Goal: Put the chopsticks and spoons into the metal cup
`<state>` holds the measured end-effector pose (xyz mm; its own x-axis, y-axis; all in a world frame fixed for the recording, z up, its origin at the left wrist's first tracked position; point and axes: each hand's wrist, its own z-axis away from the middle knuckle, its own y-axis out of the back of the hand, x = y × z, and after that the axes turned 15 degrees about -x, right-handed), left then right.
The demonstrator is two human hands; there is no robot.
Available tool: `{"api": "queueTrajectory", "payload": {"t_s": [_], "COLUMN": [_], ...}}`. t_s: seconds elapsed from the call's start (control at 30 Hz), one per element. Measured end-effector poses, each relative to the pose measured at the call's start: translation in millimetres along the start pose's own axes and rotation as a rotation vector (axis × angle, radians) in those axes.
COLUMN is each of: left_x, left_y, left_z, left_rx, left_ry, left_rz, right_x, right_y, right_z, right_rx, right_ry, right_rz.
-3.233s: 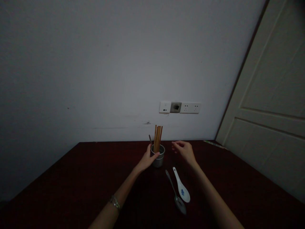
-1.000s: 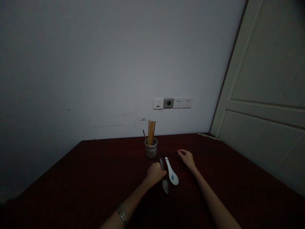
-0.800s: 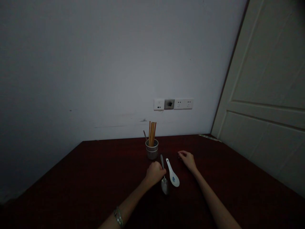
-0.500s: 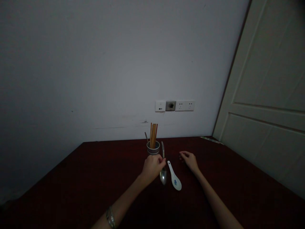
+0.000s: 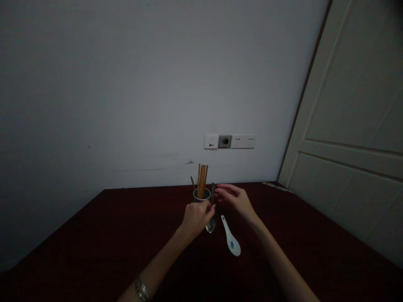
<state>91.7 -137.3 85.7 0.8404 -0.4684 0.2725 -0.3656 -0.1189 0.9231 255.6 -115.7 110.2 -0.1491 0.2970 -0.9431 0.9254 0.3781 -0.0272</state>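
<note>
A: What carries it all?

B: A dark red table [image 5: 94,251] pushed against a pale wall [image 5: 126,84], with a cream door [image 5: 355,126] at the right. A strip of sockets [image 5: 230,141] sits on the wall just above the far edge of the table.

A: And on the table?

B: A small metal cup [image 5: 201,196] stands upright near the far edge, holding a bundle of wooden chopsticks [image 5: 202,181] and one thin dark handle beside them. Nearer the person, a white ceramic spoon [image 5: 231,242] with a blue mark in its bowl lies flat, to the right of both wrists' meeting point.

A: What is the left hand doing?

B: The left hand [image 5: 197,217] is curled shut around a metal spoon [image 5: 211,212], gripping it low on the handle. The spoon stands almost upright, bowl down and lifted off the table, handle tip just right of the cup's rim. The hand itself is right in front of the cup; whether it touches the cup cannot be told. A bracelet [image 5: 140,287] circles that wrist.

A: And the right?

B: The right hand [image 5: 234,199] hovers loosely open, fingers stretched leftwards toward the top of the spoon's handle. The fingertips are just beside it; contact cannot be made out in the dim light. It holds nothing.
</note>
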Motion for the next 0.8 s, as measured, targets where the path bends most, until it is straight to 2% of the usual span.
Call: {"api": "queueTrajectory", "payload": {"t_s": [0.17,0.33,0.47,0.67,0.8], "left_x": [-4,-4,-6,-15,-39], "left_y": [-0.2,0.8,2.2,17.2,26.2], "left_z": [-3,-5,-6,-8,-14], "left_rx": [-0.013,-0.062,-0.064,0.021,0.199], "left_ry": [0.017,0.046,0.051,0.090,0.169], "left_rz": [0.022,0.058,0.065,0.123,0.205], "right_x": [-2,4,4,-4,-16], "right_y": [-9,-16,-20,-16,-9], "right_z": [-4,-15,-24,-41,-61], "right_rx": [-0.001,0.042,-0.003,-0.031,0.010], "right_ry": [0.003,0.056,0.068,0.069,0.115], "right_rz": [0.031,0.159,0.229,0.229,0.228]}}
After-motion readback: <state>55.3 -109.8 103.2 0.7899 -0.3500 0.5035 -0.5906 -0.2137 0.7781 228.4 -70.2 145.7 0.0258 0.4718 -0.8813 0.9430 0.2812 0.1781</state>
